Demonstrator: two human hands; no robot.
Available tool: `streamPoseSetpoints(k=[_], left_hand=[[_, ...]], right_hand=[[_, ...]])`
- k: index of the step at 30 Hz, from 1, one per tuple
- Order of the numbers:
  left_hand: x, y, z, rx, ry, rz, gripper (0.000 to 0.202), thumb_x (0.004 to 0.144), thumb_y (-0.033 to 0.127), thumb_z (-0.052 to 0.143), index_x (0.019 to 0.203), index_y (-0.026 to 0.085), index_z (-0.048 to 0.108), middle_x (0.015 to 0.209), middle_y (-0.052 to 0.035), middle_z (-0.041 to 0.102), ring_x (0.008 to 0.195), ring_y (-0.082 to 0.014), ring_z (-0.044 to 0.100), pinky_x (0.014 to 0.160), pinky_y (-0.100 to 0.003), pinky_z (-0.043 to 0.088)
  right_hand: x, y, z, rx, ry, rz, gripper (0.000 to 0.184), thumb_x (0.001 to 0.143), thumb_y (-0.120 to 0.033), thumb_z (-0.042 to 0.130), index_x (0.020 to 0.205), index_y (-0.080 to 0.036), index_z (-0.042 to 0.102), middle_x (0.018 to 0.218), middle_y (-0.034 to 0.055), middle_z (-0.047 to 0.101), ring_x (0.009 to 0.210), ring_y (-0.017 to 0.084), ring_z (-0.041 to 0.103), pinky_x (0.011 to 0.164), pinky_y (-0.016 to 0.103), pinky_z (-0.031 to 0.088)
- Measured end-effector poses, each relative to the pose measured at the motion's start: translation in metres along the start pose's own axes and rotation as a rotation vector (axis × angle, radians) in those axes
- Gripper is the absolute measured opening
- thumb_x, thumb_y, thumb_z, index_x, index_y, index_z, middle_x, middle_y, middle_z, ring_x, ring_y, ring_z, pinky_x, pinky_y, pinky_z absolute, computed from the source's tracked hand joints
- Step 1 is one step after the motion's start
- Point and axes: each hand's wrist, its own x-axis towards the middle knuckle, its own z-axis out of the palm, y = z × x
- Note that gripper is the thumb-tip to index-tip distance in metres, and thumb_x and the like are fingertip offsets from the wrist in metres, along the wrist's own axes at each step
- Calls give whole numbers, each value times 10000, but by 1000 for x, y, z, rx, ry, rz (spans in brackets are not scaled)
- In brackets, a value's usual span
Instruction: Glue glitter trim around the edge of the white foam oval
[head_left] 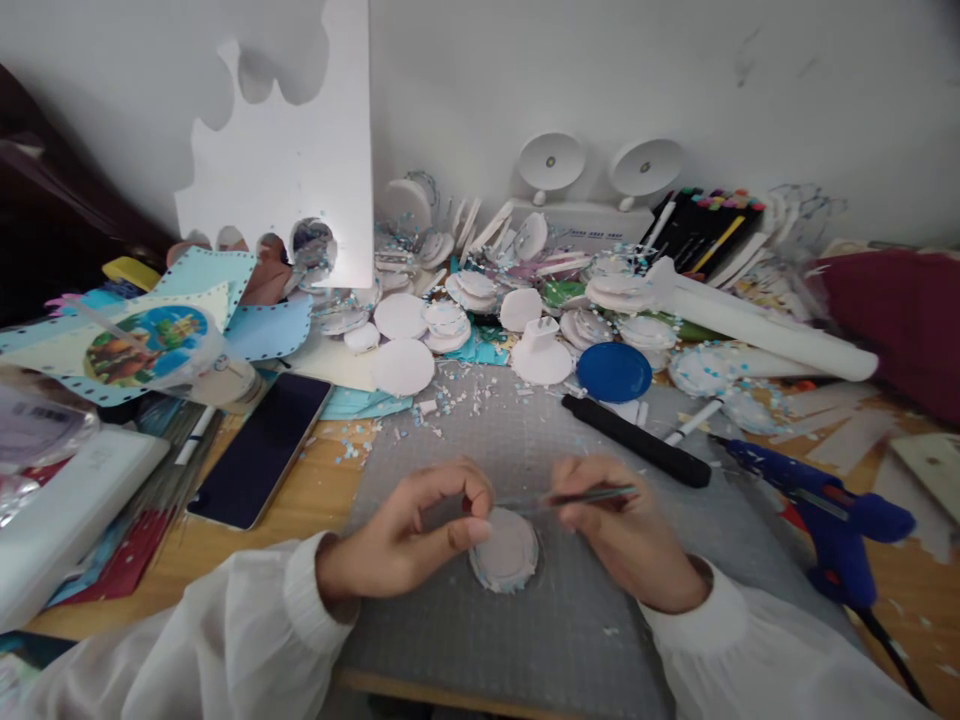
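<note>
A round white disc (507,550) with pale blue bits along its rim lies on the grey cutting mat (480,650). At its upper left edge my left hand (424,525) is closed in a pinch, the thumb resting on the rim. My right hand (622,530) grips a thin dark pen-like tool (600,495), its tip pointing left just above the disc's right side. Motion blurs that tip, so its exact kind is unclear. Small white and blue scraps (450,400) are scattered on the mat beyond my hands.
Behind the mat are piled white discs (405,367), a blue disc (613,372) and a black knife-like handle (637,440). On the right lies a blue glue gun (825,510). A phone (262,450) and a lidded plastic cup (225,380) are on the left. Cut white board (300,170) leans behind.
</note>
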Motion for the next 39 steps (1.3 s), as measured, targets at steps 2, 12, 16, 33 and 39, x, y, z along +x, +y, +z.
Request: streamPoseSetpoints(k=[2,12,16,33,39], left_hand=[[-1,-1,-2,-81,10,-35,244,925,359,527,793,155,509,774,-29,490,734,-141,457,674,-265,394],[2,-17,-2,-9,353,5,354,991,397,346,719,183,420,713,-6,407,700,-147,398,668,-289,354],[1,-14,-3,42,364,31,383,979,383,388,650,188,373,647,17,357,625,-133,356,605,-281,324],[-10,-3,13,116,27,191,425,874,177,474,568,201,180,483,84,194,423,-52,181,422,-222,163],[-10,-8,11,38,-55,230,446,924,179,424,545,192,188,485,77,195,428,-52,201,457,-241,169]], right_hand=[[4,-5,-6,110,158,-12,139,667,-275,821,727,-273,696,715,-33,601,549,82,482,490,221,396],[18,-13,-9,76,320,-68,188,697,-310,787,772,-269,619,976,-18,640,705,108,566,584,250,470],[27,-16,-6,-29,296,-60,205,721,-356,759,779,-252,593,910,-10,649,703,114,581,618,262,479],[88,7,33,-729,34,-245,134,786,-279,657,709,-197,584,688,19,639,640,160,573,576,266,414],[99,21,34,-775,47,-293,144,766,-281,658,688,-203,566,653,2,625,586,146,557,538,242,416]])
